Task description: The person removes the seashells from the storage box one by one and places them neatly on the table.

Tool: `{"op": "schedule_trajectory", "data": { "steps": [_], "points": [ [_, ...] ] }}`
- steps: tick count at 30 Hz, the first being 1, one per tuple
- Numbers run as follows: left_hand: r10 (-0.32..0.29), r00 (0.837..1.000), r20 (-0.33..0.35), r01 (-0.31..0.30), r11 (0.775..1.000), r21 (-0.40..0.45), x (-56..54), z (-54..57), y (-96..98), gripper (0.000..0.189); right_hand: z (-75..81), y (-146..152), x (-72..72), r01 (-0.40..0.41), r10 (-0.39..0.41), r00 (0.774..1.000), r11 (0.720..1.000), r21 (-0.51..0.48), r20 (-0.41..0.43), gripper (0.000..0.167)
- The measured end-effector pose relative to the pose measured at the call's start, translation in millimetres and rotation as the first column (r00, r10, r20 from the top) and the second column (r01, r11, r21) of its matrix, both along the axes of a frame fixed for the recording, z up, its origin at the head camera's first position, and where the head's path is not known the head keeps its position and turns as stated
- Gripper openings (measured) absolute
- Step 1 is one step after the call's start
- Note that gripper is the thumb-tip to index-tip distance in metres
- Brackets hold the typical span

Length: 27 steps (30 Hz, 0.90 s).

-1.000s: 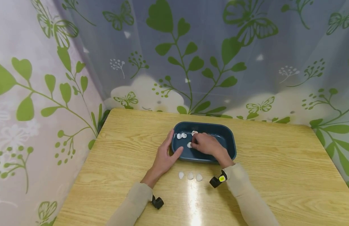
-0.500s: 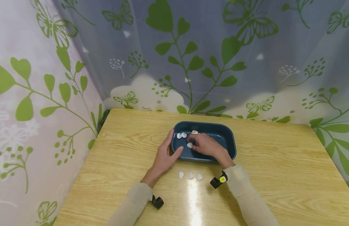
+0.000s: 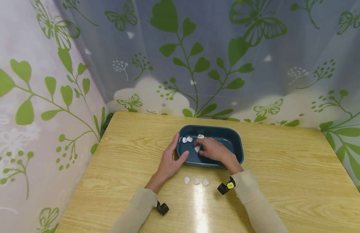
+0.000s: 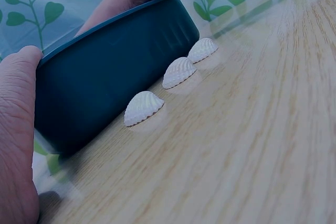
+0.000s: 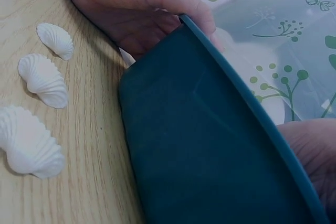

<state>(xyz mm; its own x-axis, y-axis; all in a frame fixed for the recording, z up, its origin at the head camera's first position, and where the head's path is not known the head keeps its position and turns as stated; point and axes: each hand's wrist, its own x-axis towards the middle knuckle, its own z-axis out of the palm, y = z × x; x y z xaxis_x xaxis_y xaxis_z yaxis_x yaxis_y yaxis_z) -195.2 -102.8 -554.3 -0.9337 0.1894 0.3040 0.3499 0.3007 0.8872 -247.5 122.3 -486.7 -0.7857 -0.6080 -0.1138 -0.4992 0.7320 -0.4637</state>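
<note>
A dark blue rectangular tub (image 3: 236, 147) sits on the table. My left hand (image 3: 169, 161) holds its left end, fingers along the outside and thumb over the front rim, as the right wrist view also shows. Inside the tub, my right hand (image 3: 214, 149) has its fingers curled and holds a white seashell (image 3: 197, 149) between thumb and fingers; the fingers partly hide it. Two white seashells (image 3: 187, 139) lie side by side at the tub's left. Another seashell (image 3: 200, 136) is near the back wall, behind the right hand.
Three ribbed white seashells (image 3: 196, 181) lie in a row on the wooden table (image 3: 284, 168), in front of the tub. A printed curtain (image 3: 214, 81) hangs behind the table, and another patterned cloth (image 3: 40, 136) is at the left.
My right fingers spread away from the seashell half a second ago and now close around it; the seashell has shifted slightly right. The left hand and tub stay put.
</note>
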Motion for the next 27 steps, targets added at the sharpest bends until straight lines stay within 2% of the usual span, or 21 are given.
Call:
{"op": "schedule_trajectory", "data": {
  "steps": [7,12,19,27],
  "points": [
    [-0.002,1.0,0.001,0.002,1.0,0.009,-0.1,-0.6,0.0,0.081,-0.3,1,-0.1,0.002,-0.002,1.0,1.0,0.016,-0.008,0.027],
    [-0.002,1.0,-0.003,0.002,1.0,0.003,-0.4,-1.6,-0.2,0.081,-0.2,3,-0.2,0.043,-0.043,0.999,0.999,0.017,0.025,0.026],
    [-0.004,1.0,0.006,0.004,1.0,0.007,-0.4,-1.4,-0.5,0.081,-2.8,7,-0.4,0.072,-0.072,0.997,0.997,0.022,0.021,0.024],
    [-0.004,1.0,0.009,0.004,1.0,0.005,-0.1,-0.6,-0.2,0.082,-0.2,12,3.2,0.052,-0.052,0.998,0.999,0.004,0.044,0.022]
  ]
}}
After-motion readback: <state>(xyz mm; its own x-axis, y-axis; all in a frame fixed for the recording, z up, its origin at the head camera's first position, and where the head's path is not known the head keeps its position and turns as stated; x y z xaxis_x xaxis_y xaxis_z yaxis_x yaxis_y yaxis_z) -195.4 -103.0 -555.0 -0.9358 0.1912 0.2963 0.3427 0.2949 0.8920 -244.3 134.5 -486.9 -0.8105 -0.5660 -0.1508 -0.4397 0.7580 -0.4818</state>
